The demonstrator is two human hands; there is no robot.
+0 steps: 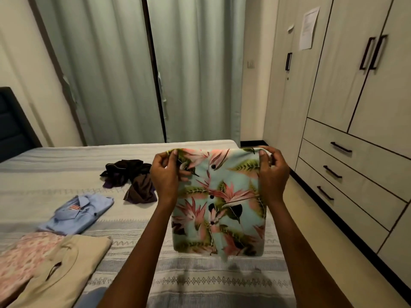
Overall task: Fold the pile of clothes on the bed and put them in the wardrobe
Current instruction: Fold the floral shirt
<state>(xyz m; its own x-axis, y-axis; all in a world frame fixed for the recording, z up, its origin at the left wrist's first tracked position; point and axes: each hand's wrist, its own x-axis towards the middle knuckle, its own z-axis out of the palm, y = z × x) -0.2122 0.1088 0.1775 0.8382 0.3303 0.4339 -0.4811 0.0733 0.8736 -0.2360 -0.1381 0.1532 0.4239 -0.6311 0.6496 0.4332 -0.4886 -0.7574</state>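
Bedroom: bed with a striped grey-white cover fills the lower half of the frame, green curtains across the upper centre, closed wardrobe down the right side with three drawers under its doors. Centre frame, the floral shirt hangs in the air above the bed, partly folded, buttons facing the camera. Left hand pinches its top left corner, thumb in front and fingers curled behind; right hand pinches the top right corner the same way. The bottom hem sits just above the cover; contact cannot be confirmed. Risks, as judgement: the grip is at two corners only, so the tucked sleeves or side folds could drop open if the shirt is lowered fast or tilted; a loose flap already hangs at the bottom edge and could crease under on landing. Wardrobe doors are shut, so carrying a stack over needs a free hand or the stack slips. Count: one shirt in hand; three folded items at lower left, namely the blue shirt, the beige top and the pink patterned piece; one unfolded dark pile at centre left, appearing to hold two or more garments, exact number unclear. Two hands, both occupied.
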